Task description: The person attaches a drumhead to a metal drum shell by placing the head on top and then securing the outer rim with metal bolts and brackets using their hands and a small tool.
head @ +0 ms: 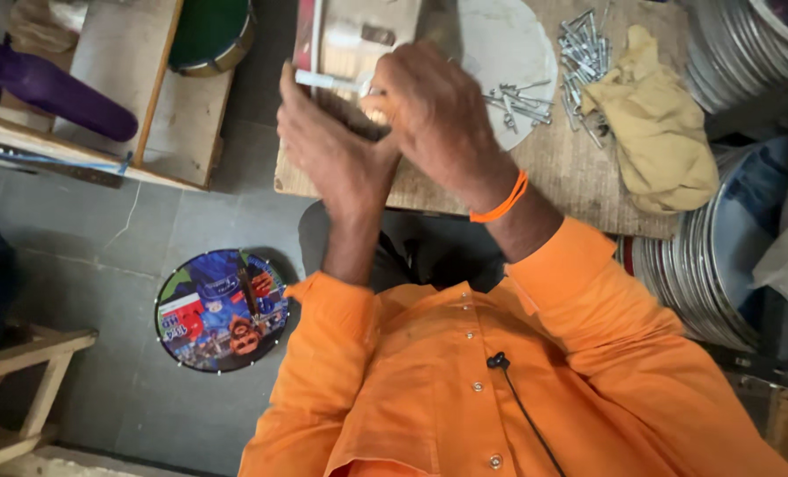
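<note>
Hands meet over the bench [588, 199]: your left hand [336, 155] braces a wooden block [358, 40], fingers pressed together, while your right hand [438, 110] pinches a small metal rod [328, 81] against it; loose nails [522, 102] lie beyond.

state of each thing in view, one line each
left hand: raised, beside the right hand
right hand: closed over a small part, hidden
metal screws: loose, heaped on wooden board
yellow cloth: crumpled
round printed disc: flat on floor
metal rings: stacked
</note>
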